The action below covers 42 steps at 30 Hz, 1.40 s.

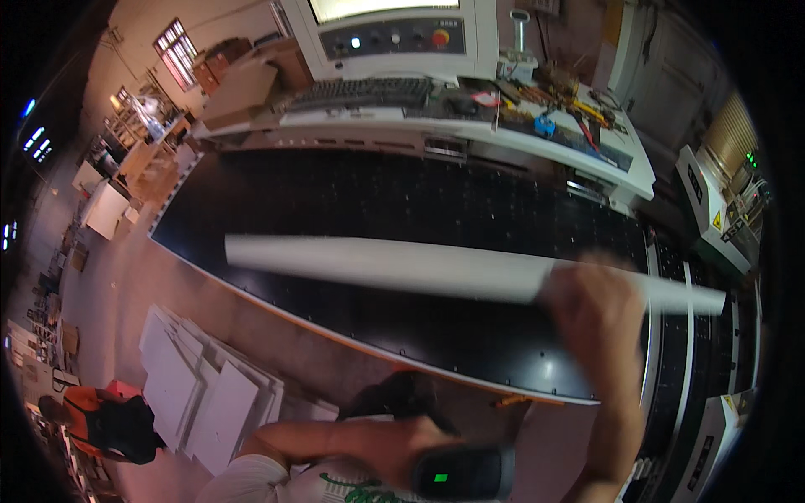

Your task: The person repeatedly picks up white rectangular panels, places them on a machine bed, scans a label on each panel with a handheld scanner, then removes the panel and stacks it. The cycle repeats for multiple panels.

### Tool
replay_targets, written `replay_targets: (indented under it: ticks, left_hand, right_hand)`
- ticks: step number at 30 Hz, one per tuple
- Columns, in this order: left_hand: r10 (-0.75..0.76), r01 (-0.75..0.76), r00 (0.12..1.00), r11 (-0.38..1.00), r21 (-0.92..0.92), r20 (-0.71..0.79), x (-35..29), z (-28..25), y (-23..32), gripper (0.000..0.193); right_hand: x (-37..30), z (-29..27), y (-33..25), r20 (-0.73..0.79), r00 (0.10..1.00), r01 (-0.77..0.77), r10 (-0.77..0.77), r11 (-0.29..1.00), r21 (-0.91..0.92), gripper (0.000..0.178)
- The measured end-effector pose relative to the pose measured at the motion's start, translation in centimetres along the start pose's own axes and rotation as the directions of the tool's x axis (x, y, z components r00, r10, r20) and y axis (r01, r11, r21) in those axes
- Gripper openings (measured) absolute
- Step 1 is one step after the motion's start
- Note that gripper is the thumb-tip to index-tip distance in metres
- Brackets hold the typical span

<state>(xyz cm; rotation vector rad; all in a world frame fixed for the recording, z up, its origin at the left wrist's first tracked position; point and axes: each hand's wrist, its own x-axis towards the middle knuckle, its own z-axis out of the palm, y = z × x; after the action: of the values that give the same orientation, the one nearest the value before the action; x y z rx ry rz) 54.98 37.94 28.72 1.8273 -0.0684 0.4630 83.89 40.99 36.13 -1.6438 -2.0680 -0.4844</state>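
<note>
A long narrow white board [419, 267] lies lengthwise across the black machine bed [377, 323]. My right hand [599, 306] is over the board's right part, its fingers curled and smeared by motion. Whether they grip the board or some small thing is hidden. My left arm crosses in front of my body, and my left hand [419, 438] is closed at a dark, rounded handheld device [463, 472] with a small lit green patch. Most of the left fingers are hidden behind it.
Behind the bed, a shelf carries a keyboard [360, 92] and hand tools [579, 113] under a control panel [394, 39]. White panels [226, 411] are stacked at lower left, near another person [105, 423]. Machine parts [713, 201] stand at right.
</note>
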Motion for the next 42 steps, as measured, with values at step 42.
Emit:
replay_targets:
  ticks: [42]
  left_hand:
    - [-0.19,0.219,0.973,0.934,0.283,-0.127,-11.1,-5.9,-10.1,0.024]
  right_hand:
    - [12.5,4.3,2.3,-0.252,0.934,-0.297,0.252,0.941,-0.161,0.074]
